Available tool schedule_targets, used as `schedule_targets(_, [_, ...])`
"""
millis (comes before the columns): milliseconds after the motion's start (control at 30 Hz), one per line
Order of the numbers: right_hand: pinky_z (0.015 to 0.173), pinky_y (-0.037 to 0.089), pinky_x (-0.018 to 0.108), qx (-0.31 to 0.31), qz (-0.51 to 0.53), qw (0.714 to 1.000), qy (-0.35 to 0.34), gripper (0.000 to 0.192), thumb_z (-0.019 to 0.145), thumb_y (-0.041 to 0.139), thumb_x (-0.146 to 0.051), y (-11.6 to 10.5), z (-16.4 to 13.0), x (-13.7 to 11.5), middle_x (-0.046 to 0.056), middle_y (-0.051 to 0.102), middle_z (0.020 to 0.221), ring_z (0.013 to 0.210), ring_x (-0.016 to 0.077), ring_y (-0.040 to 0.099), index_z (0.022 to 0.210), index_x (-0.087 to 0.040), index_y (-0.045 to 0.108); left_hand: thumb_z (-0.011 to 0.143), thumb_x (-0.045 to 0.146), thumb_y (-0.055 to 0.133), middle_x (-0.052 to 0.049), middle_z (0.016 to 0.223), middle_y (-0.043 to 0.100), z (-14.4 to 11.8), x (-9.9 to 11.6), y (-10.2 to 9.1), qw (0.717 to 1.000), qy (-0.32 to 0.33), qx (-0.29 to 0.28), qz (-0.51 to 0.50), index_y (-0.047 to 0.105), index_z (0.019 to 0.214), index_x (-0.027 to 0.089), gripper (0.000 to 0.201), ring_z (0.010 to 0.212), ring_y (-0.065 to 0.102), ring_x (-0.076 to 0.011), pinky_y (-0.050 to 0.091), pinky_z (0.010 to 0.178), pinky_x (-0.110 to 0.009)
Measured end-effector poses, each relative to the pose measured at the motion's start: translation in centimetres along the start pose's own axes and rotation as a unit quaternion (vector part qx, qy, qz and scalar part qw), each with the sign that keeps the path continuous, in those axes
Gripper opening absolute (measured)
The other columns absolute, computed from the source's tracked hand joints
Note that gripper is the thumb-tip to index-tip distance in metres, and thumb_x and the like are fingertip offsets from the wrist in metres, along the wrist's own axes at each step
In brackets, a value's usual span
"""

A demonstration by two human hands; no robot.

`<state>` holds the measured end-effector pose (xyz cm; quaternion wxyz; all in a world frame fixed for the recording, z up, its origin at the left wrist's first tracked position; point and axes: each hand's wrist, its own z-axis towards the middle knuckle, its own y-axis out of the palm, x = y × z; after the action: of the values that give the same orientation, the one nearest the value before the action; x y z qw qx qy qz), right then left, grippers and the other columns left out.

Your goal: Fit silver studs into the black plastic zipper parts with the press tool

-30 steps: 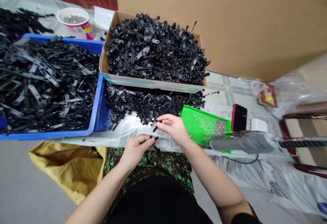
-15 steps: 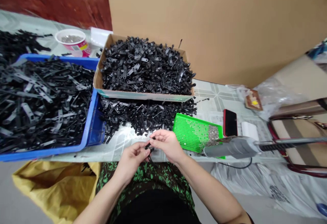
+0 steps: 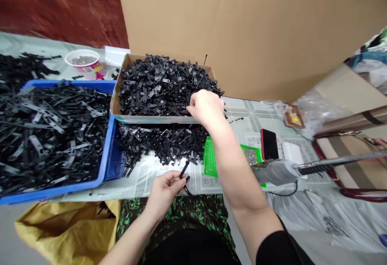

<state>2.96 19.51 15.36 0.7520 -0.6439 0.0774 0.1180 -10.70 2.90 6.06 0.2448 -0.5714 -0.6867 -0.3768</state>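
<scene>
Leaning against the far edge of the tabletop [image 3: 272, 113] is a big brown carton wall [image 3: 256, 35]. Sitting at the left edge is a blue bin [image 3: 111, 156] heaped with long black strips. Just right of it, touching its corner, the open cardboard box [image 3: 117, 99] is holding short black link parts, and a loose pile of black parts [image 3: 163, 140] is lying in front of that box. Right hand [image 3: 205, 107] is reaching over the box's near-right corner, fingers curled down into the parts; can't tell whether it is gripping one. Left hand [image 3: 165, 188] is hovering at the near edge, thumb and fingers pinching a black plastic piece [image 3: 184, 172], which is sticking up tilted above the paper. Green perforated tray [image 3: 208, 160] with small metal screws is lying right of the pile, partly hidden by the forearm. Grey power screwdriver [image 3: 278, 172] is resting beside it, red phone [image 3: 269, 144] just behind. Pink cup [image 3: 86, 65] is standing at the far left.
</scene>
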Motion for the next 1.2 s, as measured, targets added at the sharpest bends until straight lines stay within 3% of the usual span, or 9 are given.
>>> schedule_targets(133, [0.073,0.049,0.038,0.085,0.045,0.992,-0.086,0.01,0.084,0.059,-0.023,0.1,1.2,0.8,0.007,0.063,0.091,0.083,0.0211,0.059,0.079,-0.019,0.066,0.041,0.03,0.086,-0.002,0.055,0.068,0.5,0.4,0.0,0.998,0.004,0.029,-0.047,0.075,0.066,0.015,0.031,0.051,0.055,-0.0103,0.041,0.048,-0.019])
schedule_targets(267, [0.075,0.051,0.033,0.188,0.22,0.948,-0.136,0.026,0.093,0.045,-0.026,1.1,-2.5,1.4,0.004,0.063,0.085,0.078,0.0153,0.06,0.115,-0.017,0.056,0.042,0.028,0.086,-0.003,0.056,0.07,0.9,0.4,0.1,0.997,0.007,0.036,-0.068,0.076,0.072,0.015,0.034,0.051,0.057,-0.0111,0.041,0.049,-0.019])
schedule_targets(367, [0.066,0.054,0.027,0.101,0.324,0.924,-0.178,0.037,0.093,0.044,-0.024,3.3,-8.2,1.0,0.002,0.065,0.085,0.066,0.0113,0.059,0.13,-0.021,0.046,0.045,0.028,0.085,-0.003,0.056,0.07,1.0,0.3,0.2,0.997,0.014,0.033,-0.072,0.075,0.072,0.014,0.032,0.05,0.056,-0.0108,0.041,0.048,-0.019])
schedule_targets(500, [0.061,0.05,0.025,0.003,0.262,0.931,-0.253,0.025,0.092,0.041,-0.019,5.5,-14.5,1.4,0.006,0.067,0.081,0.07,0.013,0.061,0.097,-0.019,0.066,0.05,0.027,0.083,0.0,0.056,0.068,1.0,-0.4,0.2,0.997,0.037,0.018,-0.068,0.073,0.071,0.015,0.026,0.05,0.055,-0.0098,0.042,0.049,-0.02])
schedule_targets(633, [0.054,0.038,0.026,-0.097,0.126,0.962,-0.223,0.019,0.087,0.046,-0.018,4.1,-15.8,3.0,0.003,0.064,0.068,0.06,0.0129,0.054,0.077,-0.018,0.062,0.051,0.026,0.083,-0.001,0.061,0.071,0.9,-1.1,0.6,0.998,0.017,0.003,-0.053,0.074,0.073,0.015,0.026,0.056,0.061,-0.0124,0.047,0.054,-0.022])
schedule_targets(700, [0.052,0.033,0.026,-0.154,0.07,0.961,-0.219,0.014,0.083,0.048,-0.016,2.8,-15.8,3.5,0.003,0.066,0.07,0.06,0.0131,0.054,0.085,-0.017,0.062,0.051,0.027,0.083,-0.002,0.063,0.072,0.8,-1.3,0.9,0.998,0.011,0.002,-0.056,0.074,0.074,0.015,0.028,0.058,0.062,-0.013,0.048,0.057,-0.023])
schedule_targets(833, [0.051,0.03,0.026,-0.251,0.028,0.934,-0.252,0.04,0.077,0.05,-0.005,1.4,-16.2,4.3,0.005,0.07,0.079,0.062,0.0142,0.057,0.113,-0.02,0.059,0.049,0.025,0.084,0.0,0.058,0.07,0.5,-1.4,1.5,0.999,-0.006,-0.004,-0.05,0.074,0.073,0.015,0.029,0.054,0.059,-0.0103,0.046,0.055,-0.02])
schedule_targets(1067, [0.059,0.044,0.024,-0.172,0.35,0.915,-0.104,0.027,0.088,0.054,-0.025,3.5,-16.6,5.7,-0.002,0.063,0.069,0.059,0.0107,0.053,0.114,-0.021,0.058,0.048,0.026,0.084,0.001,0.056,0.067,0.2,-1.4,1.8,0.999,-0.024,-0.003,-0.046,0.075,0.077,0.015,0.032,0.052,0.058,-0.0102,0.044,0.051,-0.02])
schedule_targets(1200, [0.07,0.05,0.031,-0.114,0.398,0.905,-0.096,0.025,0.079,0.068,-0.026,5.7,-16.6,6.0,0.005,0.065,0.092,0.082,0.0161,0.058,0.103,-0.022,0.066,0.049,0.026,0.083,0.002,0.053,0.064,0.0,-1.4,1.8,0.999,-0.014,-0.005,-0.029,0.074,0.076,0.014,0.03,0.053,0.058,-0.0112,0.044,0.051,-0.021])
